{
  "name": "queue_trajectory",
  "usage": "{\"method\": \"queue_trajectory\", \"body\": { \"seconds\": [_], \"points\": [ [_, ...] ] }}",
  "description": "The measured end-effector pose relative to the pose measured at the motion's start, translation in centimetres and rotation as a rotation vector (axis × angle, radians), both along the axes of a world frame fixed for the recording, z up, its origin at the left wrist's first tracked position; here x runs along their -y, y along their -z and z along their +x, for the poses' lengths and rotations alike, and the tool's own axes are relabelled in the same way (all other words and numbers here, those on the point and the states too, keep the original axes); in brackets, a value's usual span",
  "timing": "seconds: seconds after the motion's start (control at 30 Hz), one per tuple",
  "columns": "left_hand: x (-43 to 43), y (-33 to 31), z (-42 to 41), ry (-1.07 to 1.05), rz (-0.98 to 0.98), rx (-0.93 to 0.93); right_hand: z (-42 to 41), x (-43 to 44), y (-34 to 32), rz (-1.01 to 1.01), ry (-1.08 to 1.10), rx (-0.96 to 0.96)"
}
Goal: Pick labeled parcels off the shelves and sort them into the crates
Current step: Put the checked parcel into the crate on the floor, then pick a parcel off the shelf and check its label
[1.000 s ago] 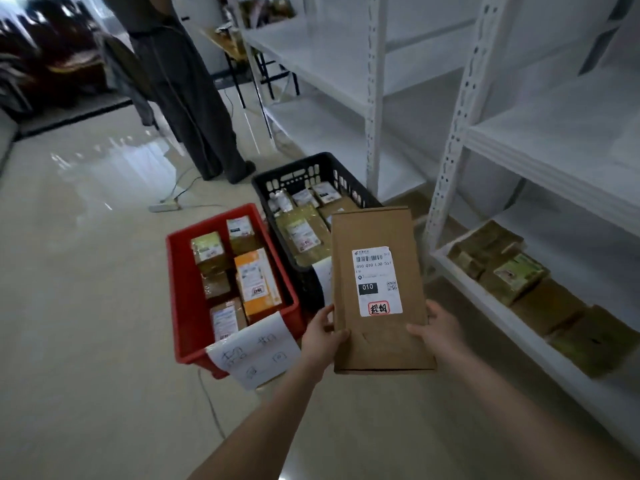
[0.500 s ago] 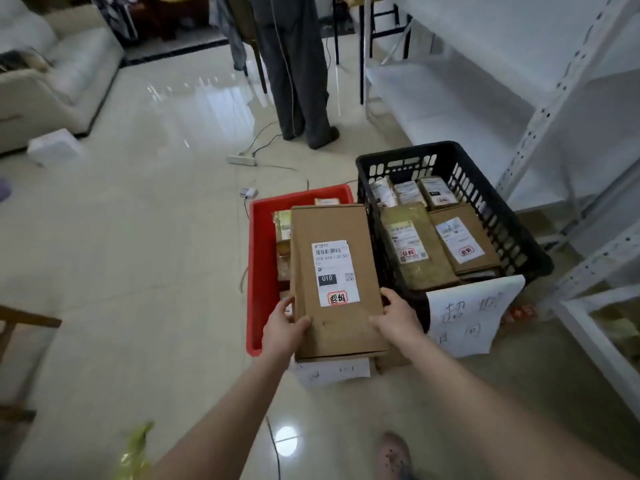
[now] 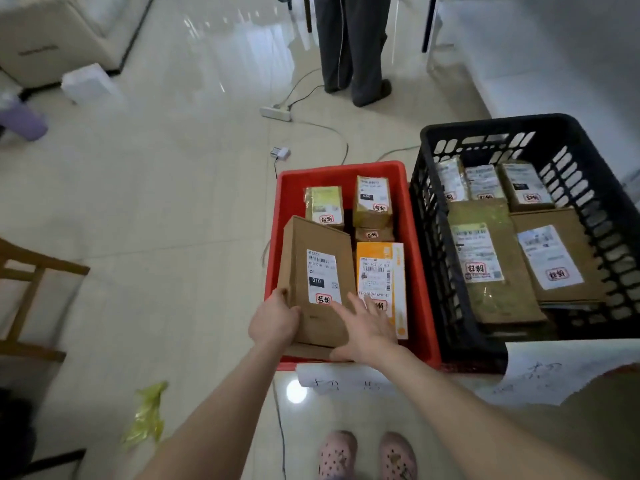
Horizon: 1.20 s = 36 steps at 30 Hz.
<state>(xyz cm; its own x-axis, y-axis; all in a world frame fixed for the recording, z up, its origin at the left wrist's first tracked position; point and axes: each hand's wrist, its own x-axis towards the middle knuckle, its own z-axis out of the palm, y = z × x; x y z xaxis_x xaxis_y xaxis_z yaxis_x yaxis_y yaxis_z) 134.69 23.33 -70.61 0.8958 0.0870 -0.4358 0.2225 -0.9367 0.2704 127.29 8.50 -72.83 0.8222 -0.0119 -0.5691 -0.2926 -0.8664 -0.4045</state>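
Observation:
A flat brown cardboard parcel (image 3: 317,268) with a white label lies tilted in the left half of the red crate (image 3: 420,271). My left hand (image 3: 275,322) grips its near left corner. My right hand (image 3: 363,329) lies over its near right edge with fingers spread and straight. In the same crate sit an orange parcel (image 3: 382,271) and several small yellow-green parcels (image 3: 373,202). To the right, the black crate (image 3: 588,174) holds several brown labeled parcels (image 3: 554,258).
Paper signs (image 3: 554,372) hang on both crates' near walls. A person (image 3: 353,46) stands behind, near a power strip (image 3: 276,113) and cables. A wooden chair (image 3: 31,292) stands at left, a yellow wrapper (image 3: 147,414) on the floor, and white shelving (image 3: 536,57) at right.
Both hands carried the brown parcel from in front of the shelves down into the red crate. My right hand has opened and now lies flat on it.

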Motion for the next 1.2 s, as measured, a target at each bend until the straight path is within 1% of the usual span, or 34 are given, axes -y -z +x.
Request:
{"method": "queue_trajectory", "body": {
  "seconds": [0.1, 0.2, 0.27, 0.33, 0.47, 0.6, 0.7, 0.8, 0.9, 1.0, 1.2],
  "points": [
    [0.7, 1.7, 0.9, 0.056, 0.03, 0.0, 1.0, -0.9, 1.8, -0.068, -0.066, 0.02],
    [1.5, 3.4, 1.2, 0.225, 0.034, -0.021, 1.9, -1.7, 3.3, -0.129, -0.058, 0.001],
    [1.6, 4.8, 1.2, 0.37, 0.025, -0.085, 2.2, -2.3, 4.1, -0.16, -0.054, -0.013],
    [1.4, 6.3, 1.3, 0.508, 0.08, -0.159, 2.5, -2.6, 4.9, -0.171, -0.024, -0.033],
    [1.0, 8.9, 1.6, 0.667, 0.167, -0.243, 3.1, -2.0, 6.1, -0.256, 0.068, -0.037],
    [0.9, 11.2, 1.5, 0.699, 0.192, -0.331, 3.4, -1.0, 7.6, -0.307, 0.182, -0.059],
    [1.1, 12.5, 1.6, 0.696, 0.171, -0.388, 3.3, -0.9, 8.9, -0.298, 0.183, -0.07],
    [1.2, 12.8, 1.2, 0.713, 0.166, -0.399, 3.0, -1.3, 9.6, -0.287, 0.183, -0.04],
    [1.5, 11.9, 0.9, 0.737, 0.171, -0.379, 2.8, -1.0, 8.9, -0.238, 0.211, -0.027],
    [2.2, 10.2, 1.4, 0.754, 0.193, -0.359, 2.5, -0.2, 7.3, -0.198, 0.292, -0.014],
    [4.7, 5.9, 1.6, 0.857, 0.213, -0.204, -0.2, 1.6, 3.7, -0.202, 0.427, 0.02]
  ]
}}
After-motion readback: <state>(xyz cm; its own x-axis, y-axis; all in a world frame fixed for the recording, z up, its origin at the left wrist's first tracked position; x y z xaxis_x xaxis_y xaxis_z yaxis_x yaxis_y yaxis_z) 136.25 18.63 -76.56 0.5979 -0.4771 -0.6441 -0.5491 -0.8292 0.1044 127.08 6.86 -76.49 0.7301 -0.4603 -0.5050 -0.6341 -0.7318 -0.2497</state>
